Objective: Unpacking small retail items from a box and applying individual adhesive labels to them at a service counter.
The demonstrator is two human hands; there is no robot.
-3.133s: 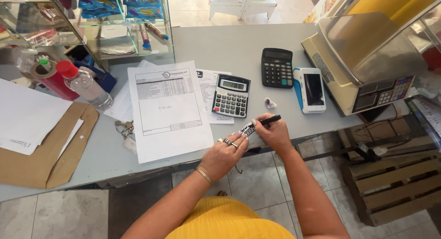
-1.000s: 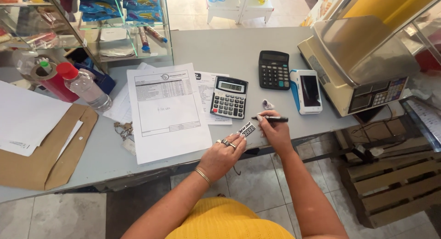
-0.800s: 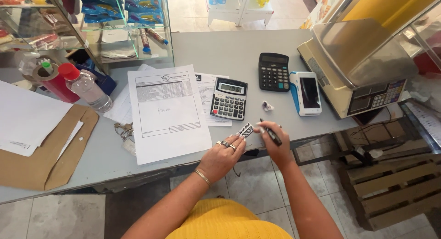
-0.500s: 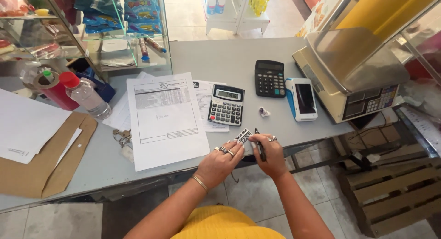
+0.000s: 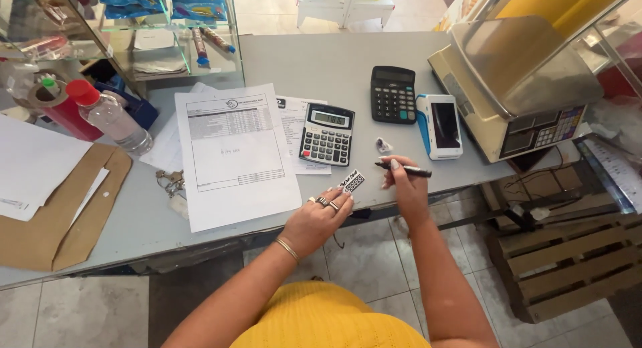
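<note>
My left hand (image 5: 318, 216) pinches a small white card with a dark grid (image 5: 352, 181) at the grey table's (image 5: 314, 60) front edge. My right hand (image 5: 405, 185), just to the right of the card, holds a black pen (image 5: 403, 168) lying level, its tip pointing left. A printed sheet (image 5: 233, 154) lies left of my left hand. A silver calculator (image 5: 327, 134) sits just beyond the card. A tiny white object (image 5: 382, 145) lies beyond the pen.
A black calculator (image 5: 393, 94), a blue-edged payment terminal (image 5: 439, 125) and a weighing scale (image 5: 518, 87) stand at the right. Bottles (image 5: 110, 116), keys (image 5: 171, 181), a brown envelope (image 5: 73, 214) and a glass display case (image 5: 120, 33) are at the left. A wooden pallet (image 5: 568, 261) lies on the floor.
My right hand drew in to the card with the pen, then moved back out to the right. The left hand kept hold of the card. The view shifted slightly.
</note>
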